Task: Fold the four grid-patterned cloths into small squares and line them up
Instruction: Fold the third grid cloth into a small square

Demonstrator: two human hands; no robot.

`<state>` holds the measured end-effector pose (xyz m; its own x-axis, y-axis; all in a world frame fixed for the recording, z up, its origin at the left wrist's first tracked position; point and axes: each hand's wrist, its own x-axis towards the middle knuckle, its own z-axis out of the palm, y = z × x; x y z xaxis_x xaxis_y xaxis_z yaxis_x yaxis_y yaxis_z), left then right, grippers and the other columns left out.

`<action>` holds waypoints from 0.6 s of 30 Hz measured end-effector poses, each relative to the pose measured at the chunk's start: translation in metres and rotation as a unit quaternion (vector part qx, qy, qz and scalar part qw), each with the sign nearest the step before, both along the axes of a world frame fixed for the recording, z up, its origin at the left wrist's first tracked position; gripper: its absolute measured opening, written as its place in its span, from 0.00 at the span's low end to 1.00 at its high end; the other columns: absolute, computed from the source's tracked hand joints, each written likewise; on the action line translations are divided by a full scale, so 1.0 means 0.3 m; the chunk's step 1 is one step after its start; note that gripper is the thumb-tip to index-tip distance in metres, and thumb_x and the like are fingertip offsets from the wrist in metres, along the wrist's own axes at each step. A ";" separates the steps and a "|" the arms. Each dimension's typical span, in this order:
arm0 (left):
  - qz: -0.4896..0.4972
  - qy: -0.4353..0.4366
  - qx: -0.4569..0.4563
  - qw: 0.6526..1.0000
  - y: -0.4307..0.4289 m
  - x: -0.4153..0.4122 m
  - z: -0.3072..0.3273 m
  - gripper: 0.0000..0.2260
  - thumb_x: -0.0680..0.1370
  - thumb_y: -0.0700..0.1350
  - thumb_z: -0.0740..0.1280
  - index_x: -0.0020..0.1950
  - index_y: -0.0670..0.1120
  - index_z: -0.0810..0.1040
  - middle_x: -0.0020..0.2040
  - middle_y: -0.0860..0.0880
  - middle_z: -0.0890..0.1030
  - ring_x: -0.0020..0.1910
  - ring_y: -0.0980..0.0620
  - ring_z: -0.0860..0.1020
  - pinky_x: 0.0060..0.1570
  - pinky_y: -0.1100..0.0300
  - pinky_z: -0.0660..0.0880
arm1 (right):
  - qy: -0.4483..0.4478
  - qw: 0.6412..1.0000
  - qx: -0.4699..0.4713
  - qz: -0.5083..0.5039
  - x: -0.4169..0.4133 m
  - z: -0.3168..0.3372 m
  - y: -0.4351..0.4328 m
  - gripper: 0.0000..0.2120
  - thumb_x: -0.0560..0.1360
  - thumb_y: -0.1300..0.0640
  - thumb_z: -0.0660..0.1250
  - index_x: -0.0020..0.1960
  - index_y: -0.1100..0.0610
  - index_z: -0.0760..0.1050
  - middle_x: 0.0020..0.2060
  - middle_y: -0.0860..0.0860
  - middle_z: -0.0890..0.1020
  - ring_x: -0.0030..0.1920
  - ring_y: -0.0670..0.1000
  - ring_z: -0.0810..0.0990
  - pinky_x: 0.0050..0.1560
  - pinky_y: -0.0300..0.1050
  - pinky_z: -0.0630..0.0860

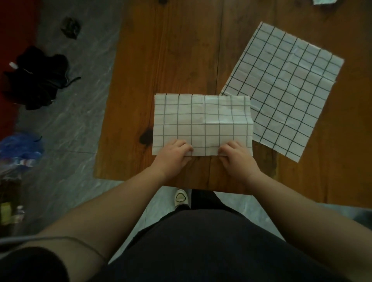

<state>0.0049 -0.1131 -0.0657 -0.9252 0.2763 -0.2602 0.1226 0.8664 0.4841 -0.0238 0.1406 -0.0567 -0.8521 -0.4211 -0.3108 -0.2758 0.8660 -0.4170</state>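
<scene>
The folded cloth (202,124) lies as a wide rectangle in the middle of the wooden table (171,50), its long edges about square to the person. Its near edge sits a little back from the table's near edge, with a strip of bare wood between. The left hand (175,155) and the right hand (235,157) each pinch that near edge with curled fingers, and a gap of cloth shows between them.

The folded cloth's right edge overlaps the near-left side of a flat cloth (285,90), which is spread open and turned at an angle, one corner reaching toward the table's near right. A scrap of a third cloth (322,1) shows at the far right edge of the view.

Bare wood lies open to the left of the folded cloth and beyond it.

On the grey floor (66,124) to the left lie a black bundle (38,78) and a blue bag (20,147). The bottles (12,213) there are too blurred to read any label.
</scene>
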 end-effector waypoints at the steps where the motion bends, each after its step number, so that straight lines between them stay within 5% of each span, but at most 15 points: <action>1: 0.005 -0.006 0.000 1.000 0.003 -0.012 -0.003 0.14 0.81 0.48 0.66 0.66 0.51 0.76 0.65 0.51 0.76 0.67 0.50 0.70 0.67 0.55 0.68 | -0.009 1.000 0.004 0.004 -0.013 -0.002 0.003 0.09 0.80 0.54 0.63 0.59 0.50 0.76 0.58 0.47 0.76 0.61 0.50 0.71 0.63 0.46 0.70; 9: -0.029 0.000 -0.014 0.999 -0.016 -0.046 -0.014 0.08 0.82 0.48 0.64 0.59 0.50 0.79 0.58 0.51 0.78 0.60 0.51 0.72 0.61 0.55 0.73 | 0.004 0.999 0.017 0.032 -0.055 -0.019 0.030 0.07 0.81 0.55 0.62 0.57 0.52 0.77 0.55 0.49 0.78 0.57 0.51 0.73 0.60 0.43 0.69; 18: -0.024 0.084 0.005 0.996 -0.027 -0.065 0.101 0.07 0.82 0.45 0.64 0.56 0.47 0.81 0.51 0.50 0.81 0.53 0.52 0.75 0.58 0.56 0.74 | 0.062 0.996 0.056 0.024 -0.017 0.042 -0.009 0.13 0.79 0.46 0.63 0.62 0.47 0.75 0.59 0.46 0.77 0.61 0.51 0.73 0.64 0.51 0.68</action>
